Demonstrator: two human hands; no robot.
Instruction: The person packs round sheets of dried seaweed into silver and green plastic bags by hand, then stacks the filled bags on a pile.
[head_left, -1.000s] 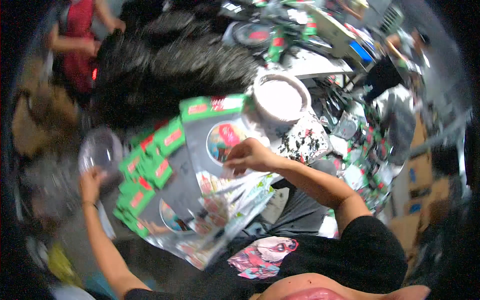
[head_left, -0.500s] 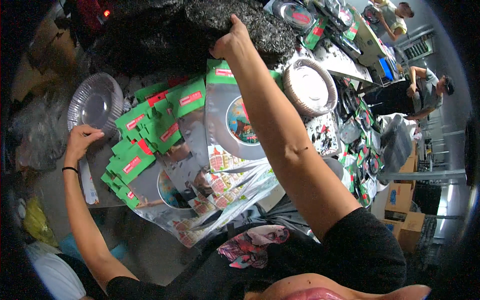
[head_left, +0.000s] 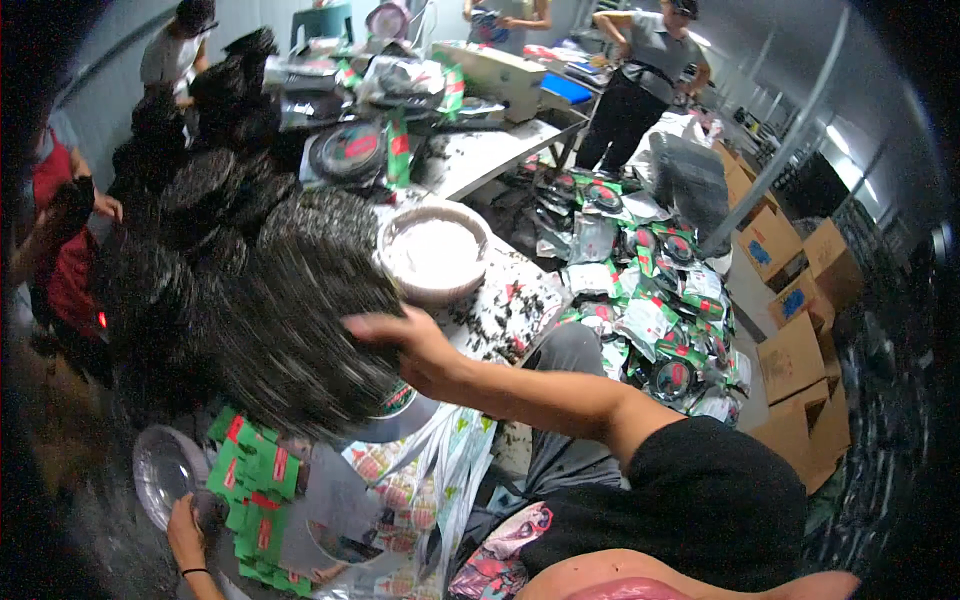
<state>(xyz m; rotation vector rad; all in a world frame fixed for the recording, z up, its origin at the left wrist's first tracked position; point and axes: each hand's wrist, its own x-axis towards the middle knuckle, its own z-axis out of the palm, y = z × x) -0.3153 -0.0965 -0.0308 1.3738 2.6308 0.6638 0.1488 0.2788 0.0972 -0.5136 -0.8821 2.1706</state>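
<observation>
Right hand (head_left: 415,350) grips 1 black disc (head_left: 310,340), blurred, above printed bags (head_left: 400,475) at worktop (head_left: 530,285) near edge; left hand (head_left: 187,535) at clear tray (head_left: 150,470) rim, grip can't tell. Filled packs (head_left: 660,300) heaped right; disc unbagged, bags left look unfilled.

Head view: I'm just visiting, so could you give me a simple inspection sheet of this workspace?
Surface: white table, strewn with dark crumbs.
Job's things: dark shaggy bundle, blurred; clear tub; overlapping bags with green tops; pale round tub on the table.
Clutter: heap of packets to the right.
Hands: right hand holds the dark bundle; left hand is at the clear tub's edge, grip unclear.
Cables: nothing seen.
Surroundings: cardboard boxes at right; person in red at far left.
</observation>
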